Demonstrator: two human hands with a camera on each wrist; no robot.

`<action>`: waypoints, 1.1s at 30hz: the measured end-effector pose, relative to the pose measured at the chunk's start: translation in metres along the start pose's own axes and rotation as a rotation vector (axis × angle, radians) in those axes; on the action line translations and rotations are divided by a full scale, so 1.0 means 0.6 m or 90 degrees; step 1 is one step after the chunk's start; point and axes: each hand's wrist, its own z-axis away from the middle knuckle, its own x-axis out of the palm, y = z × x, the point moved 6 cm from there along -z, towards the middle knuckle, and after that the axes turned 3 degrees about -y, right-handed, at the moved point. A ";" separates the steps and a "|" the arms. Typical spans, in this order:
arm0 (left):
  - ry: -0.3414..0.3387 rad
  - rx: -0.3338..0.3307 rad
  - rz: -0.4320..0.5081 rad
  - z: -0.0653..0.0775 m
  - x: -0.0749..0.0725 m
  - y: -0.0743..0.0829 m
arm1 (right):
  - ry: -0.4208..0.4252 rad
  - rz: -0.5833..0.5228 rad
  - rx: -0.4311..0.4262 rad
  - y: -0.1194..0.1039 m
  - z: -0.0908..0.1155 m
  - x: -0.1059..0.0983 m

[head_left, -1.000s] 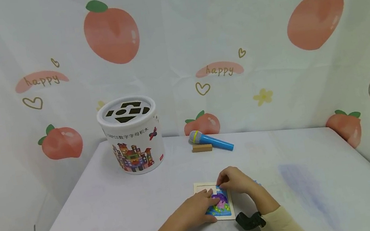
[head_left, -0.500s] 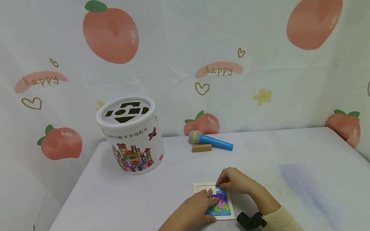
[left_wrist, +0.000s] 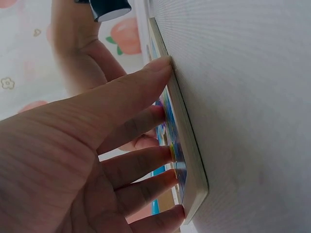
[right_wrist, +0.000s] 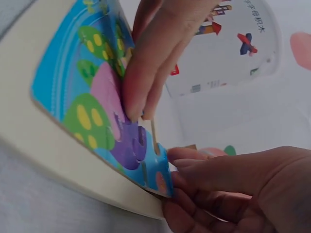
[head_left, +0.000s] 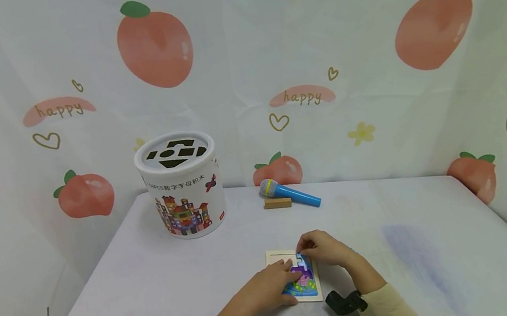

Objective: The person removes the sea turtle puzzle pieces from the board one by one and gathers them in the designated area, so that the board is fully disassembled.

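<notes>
A small jigsaw puzzle (head_left: 306,284) with a blue, green, pink and purple picture lies in a pale wooden frame (head_left: 318,286) on the table. My left hand (head_left: 269,285) rests across its left side, fingers spread and fairly straight on the pieces. In the left wrist view, the thumb (left_wrist: 158,73) touches the frame's edge. At the puzzle's upper right corner, my right hand (head_left: 324,248) pinches a blue puzzle piece (right_wrist: 160,177) between thumb and fingers. That piece has an orange patch and sits against the purple part. Pale backing shows in the frame's upper left.
Behind the puzzle lie a blue toy microphone (head_left: 296,195) and a small wooden block (head_left: 277,203). A white block bucket (head_left: 186,201) with a shape-cut lid stands at the back left. A peach-printed cloth (head_left: 217,48) hangs behind the table. Something small and blue peeks out behind my right wrist.
Both hands stay almost where they were on the puzzle. My right wrist has edged slightly downward, and the head view has shifted a little.
</notes>
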 end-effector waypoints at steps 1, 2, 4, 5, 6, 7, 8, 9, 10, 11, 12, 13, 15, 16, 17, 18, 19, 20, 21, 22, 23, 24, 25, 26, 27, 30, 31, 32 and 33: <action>-0.001 -0.001 0.000 0.000 0.000 0.000 | 0.000 -0.006 0.003 0.002 0.001 -0.002; -0.002 -0.002 0.000 0.000 0.000 0.000 | 0.000 -0.013 0.010 0.004 0.002 -0.003; -0.002 -0.003 -0.001 0.001 0.000 0.000 | 0.002 -0.028 0.018 0.006 0.005 -0.007; -0.003 -0.003 0.000 0.001 -0.001 0.001 | 0.004 -0.035 0.024 0.007 0.006 -0.009; -0.003 -0.004 0.001 0.001 -0.001 0.001 | 0.004 -0.042 0.026 0.009 0.007 -0.010; -0.003 -0.004 0.002 0.001 -0.001 0.001 | 0.003 -0.047 0.027 0.009 0.008 -0.011; -0.003 -0.005 0.002 0.001 -0.001 0.001 | -0.001 -0.049 0.026 0.009 0.009 -0.011; -0.004 -0.005 0.002 0.001 -0.001 0.002 | -0.004 -0.053 0.024 0.009 0.009 -0.012; -0.004 -0.006 0.001 0.001 -0.001 0.002 | -0.007 -0.055 0.023 0.009 0.009 -0.012; -0.004 -0.006 0.001 0.001 -0.001 0.002 | -0.010 -0.056 0.021 0.009 0.009 -0.012; -0.004 -0.006 0.000 0.001 -0.001 0.002 | -0.012 -0.057 0.020 0.010 0.009 -0.012; -0.005 -0.007 0.000 0.001 0.000 0.003 | -0.014 -0.059 0.018 0.011 0.009 -0.012; -0.005 -0.007 -0.001 0.001 0.000 0.003 | -0.018 -0.066 0.013 0.011 0.009 -0.012; -0.005 -0.007 -0.001 0.000 0.000 0.003 | -0.020 -0.070 0.011 0.012 0.008 -0.012; -0.006 -0.007 0.000 0.000 0.000 0.003 | -0.023 -0.074 0.009 0.013 0.008 -0.011; -0.006 -0.007 0.000 0.000 0.000 0.003 | -0.025 -0.079 0.008 0.014 0.007 -0.011; -0.006 -0.007 -0.001 0.000 0.000 0.003 | -0.028 -0.086 0.007 0.014 0.008 -0.010; -0.007 -0.005 -0.002 0.000 -0.001 0.003 | -0.028 -0.092 0.006 0.016 0.008 -0.010; -0.006 -0.004 -0.003 0.000 -0.001 0.004 | -0.030 -0.100 0.008 0.018 0.008 -0.010; -0.007 -0.004 -0.003 0.000 -0.001 0.004 | -0.030 -0.108 0.008 0.019 0.008 -0.010; -0.006 -0.003 -0.003 0.000 -0.002 0.004 | -0.029 -0.116 0.010 0.021 0.009 -0.011; -0.006 -0.003 -0.004 0.000 -0.002 0.005 | -0.028 -0.124 0.012 0.022 0.010 -0.013; -0.006 -0.002 -0.004 0.000 -0.003 0.005 | -0.025 -0.131 0.014 0.024 0.012 -0.014; -0.006 -0.003 -0.003 0.001 -0.003 0.005 | -0.022 -0.134 0.016 0.025 0.013 -0.017; -0.006 -0.005 -0.002 0.001 -0.004 0.004 | -0.019 -0.137 0.020 0.027 0.015 -0.019; -0.007 -0.010 0.000 0.001 -0.004 0.003 | -0.009 -0.141 0.031 0.034 0.021 -0.028; -0.007 -0.012 0.001 0.001 -0.003 0.003 | -0.005 -0.141 0.034 0.037 0.023 -0.031; -0.007 -0.013 0.001 0.001 -0.003 0.002 | -0.001 -0.141 0.037 0.040 0.025 -0.034; -0.006 -0.014 -0.001 0.001 -0.002 0.002 | 0.005 -0.142 0.038 0.044 0.027 -0.037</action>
